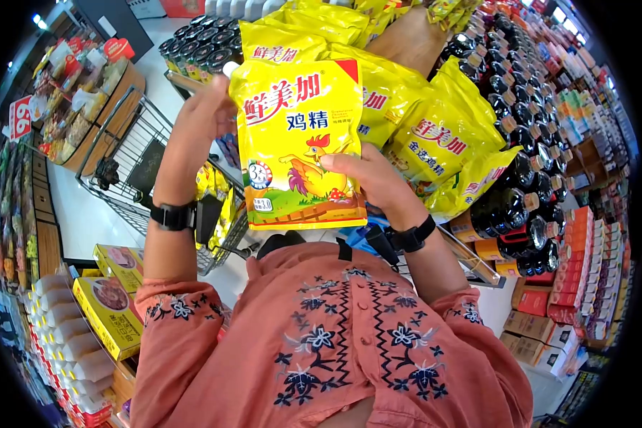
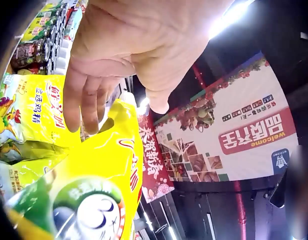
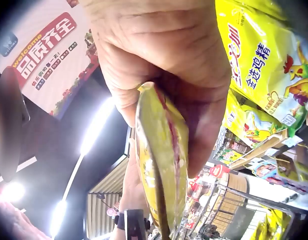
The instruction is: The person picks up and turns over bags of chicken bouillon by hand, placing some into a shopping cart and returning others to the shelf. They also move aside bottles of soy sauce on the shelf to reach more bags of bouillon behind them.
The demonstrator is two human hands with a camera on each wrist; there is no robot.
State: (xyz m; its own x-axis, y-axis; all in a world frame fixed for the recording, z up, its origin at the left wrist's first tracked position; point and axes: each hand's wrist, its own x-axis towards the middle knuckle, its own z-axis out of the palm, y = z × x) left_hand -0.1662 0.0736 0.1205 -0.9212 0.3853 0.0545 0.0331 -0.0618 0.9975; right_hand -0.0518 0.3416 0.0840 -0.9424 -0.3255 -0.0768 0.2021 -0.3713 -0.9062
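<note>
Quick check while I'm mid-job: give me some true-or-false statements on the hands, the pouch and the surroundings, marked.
1. The right hand grips the yellow pouch. True.
2. A fish is printed on the pouch's front. False: it is a rooster.
3. In the head view, the left hand is near the pouch's upper left corner. True.
4. The shopping cart is empty. False: the shopping cart holds yellow packets.
5. Dark bottles stand beside the yellow bags. True.

The flat glossy yellow plastic pouch [image 1: 299, 146] at the frame's upper centre carries red and navy lettering (its printed rooster [image 1: 308, 175] wears a red comb); the salmon-pink fabric blouse [image 1: 264, 314], lower centre, has navy flowers and dark zigzags.
</note>
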